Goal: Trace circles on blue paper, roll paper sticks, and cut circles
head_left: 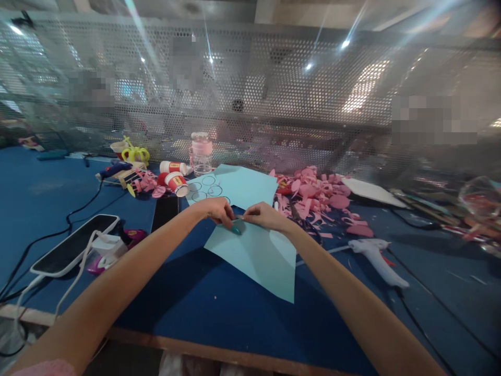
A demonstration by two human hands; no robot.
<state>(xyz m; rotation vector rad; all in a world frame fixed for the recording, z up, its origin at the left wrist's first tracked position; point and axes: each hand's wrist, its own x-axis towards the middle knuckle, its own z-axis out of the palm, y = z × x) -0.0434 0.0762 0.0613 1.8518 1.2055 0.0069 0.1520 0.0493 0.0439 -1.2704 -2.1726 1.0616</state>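
Observation:
A light blue sheet of paper (262, 258) slopes over the table in front of me, its far edge between my two hands. My left hand (219, 211) is closed in a pinch at that edge, with a small teal spot by the fingertips that I cannot make out. Close beside it, my right hand (266, 216) pinches the same edge, thumb and fingers together. Just beyond the hands lies more light blue paper (250, 183), with several black circles drawn on its left part. The exact contact of the fingertips is partly hidden.
Pink foam-like scraps (313, 193) are heaped at the back right. A white glue gun (376, 256) lies at right. Left are red paper cups (176, 183), a clear bottle (201, 154), a phone-like device (76, 245) and a white charger (107, 245) with cables.

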